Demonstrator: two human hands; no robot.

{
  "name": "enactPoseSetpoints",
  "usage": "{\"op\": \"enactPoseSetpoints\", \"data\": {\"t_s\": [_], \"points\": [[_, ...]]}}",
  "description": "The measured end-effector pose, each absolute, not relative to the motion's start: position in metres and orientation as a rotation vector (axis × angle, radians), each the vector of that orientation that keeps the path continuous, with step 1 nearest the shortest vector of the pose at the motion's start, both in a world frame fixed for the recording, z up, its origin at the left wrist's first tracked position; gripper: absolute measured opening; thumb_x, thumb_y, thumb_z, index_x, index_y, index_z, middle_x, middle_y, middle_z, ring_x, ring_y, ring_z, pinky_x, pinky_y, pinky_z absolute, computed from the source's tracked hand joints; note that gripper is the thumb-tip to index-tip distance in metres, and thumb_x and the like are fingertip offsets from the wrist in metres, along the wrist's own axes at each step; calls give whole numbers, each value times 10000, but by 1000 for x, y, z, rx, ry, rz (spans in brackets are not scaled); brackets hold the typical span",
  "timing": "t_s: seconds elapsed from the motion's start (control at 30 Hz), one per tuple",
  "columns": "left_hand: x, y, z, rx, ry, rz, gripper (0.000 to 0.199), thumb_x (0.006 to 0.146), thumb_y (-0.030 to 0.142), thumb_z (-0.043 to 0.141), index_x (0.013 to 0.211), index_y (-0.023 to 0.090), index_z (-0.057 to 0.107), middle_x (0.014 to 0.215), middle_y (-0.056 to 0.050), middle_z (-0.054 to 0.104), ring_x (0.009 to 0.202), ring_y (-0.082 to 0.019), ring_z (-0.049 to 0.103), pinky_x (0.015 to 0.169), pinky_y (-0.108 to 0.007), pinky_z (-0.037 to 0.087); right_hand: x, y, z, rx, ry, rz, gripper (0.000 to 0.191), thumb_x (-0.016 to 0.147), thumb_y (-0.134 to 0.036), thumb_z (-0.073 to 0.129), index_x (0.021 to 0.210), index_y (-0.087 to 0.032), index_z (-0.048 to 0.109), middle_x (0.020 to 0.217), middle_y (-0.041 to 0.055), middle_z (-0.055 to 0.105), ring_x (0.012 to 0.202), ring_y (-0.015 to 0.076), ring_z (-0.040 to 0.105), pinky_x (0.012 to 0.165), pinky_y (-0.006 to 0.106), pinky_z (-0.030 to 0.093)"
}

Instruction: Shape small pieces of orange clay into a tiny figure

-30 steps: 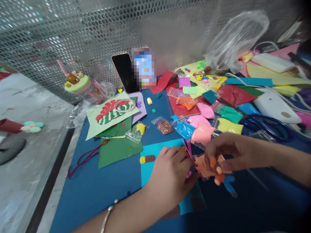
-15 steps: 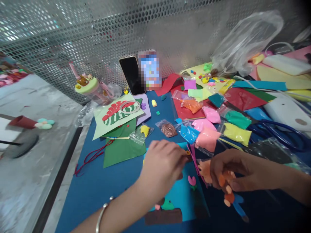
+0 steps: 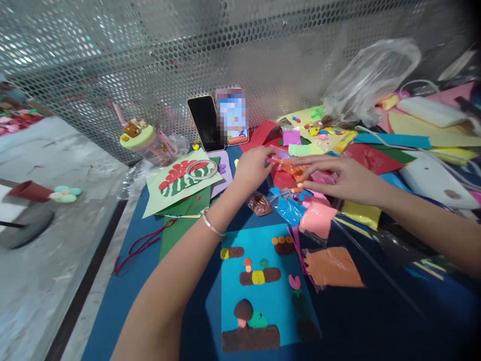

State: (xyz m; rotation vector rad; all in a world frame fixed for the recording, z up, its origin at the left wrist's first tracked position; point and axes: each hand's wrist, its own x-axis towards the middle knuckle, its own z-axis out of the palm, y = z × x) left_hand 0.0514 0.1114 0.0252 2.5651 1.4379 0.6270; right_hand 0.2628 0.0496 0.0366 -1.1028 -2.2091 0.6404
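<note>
Orange clay in its small clear plastic bag (image 3: 291, 168) is now pinched by both hands, left hand (image 3: 252, 168) and right hand (image 3: 338, 178), having left the blue clay picture card (image 3: 263, 286).

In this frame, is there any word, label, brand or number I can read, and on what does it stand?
No text can be read.
The upright phone screen against the perforated metal wall is blurred out.
The black phone beside it is dark.
The green-lidded pink drinking cup shows cartoon figures, no lettering.
The clear orange clay bag, held by the left hand and right hand, bears no legible label.
</note>
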Motion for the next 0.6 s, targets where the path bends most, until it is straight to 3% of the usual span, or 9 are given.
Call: {"op": "enactPoseSetpoints", "data": {"t_s": [0.17,0.37,0.6], "points": [[73,124,17,2521,1477,593,192,785,121,584,919,178,709,936,-70,723,881,-217,642,763,-318,477,259,73,16,-1106,-2245,638,194,818,-405,604,805,-230,687,1295,52,606,1212,252,554,1049,428,413],[70,124,11,2512,1469,587,157,787,128,582,862,154,717,860,-82,720,821,-211,636,730,-309,484,257,73,11,-1123,-2216,617,178,813,-399,605,811,-235,674,1248,48,640,1191,235,573,1034,404,437],[67,121,4,2508,1467,646,186,825,101,525,874,146,699,903,-83,716,877,-211,626,808,-326,476,254,71,11,-1197,-2220,563,185,807,-395,611,823,-232,695,1177,52,680,1137,246,610,1010,419,458]]}}
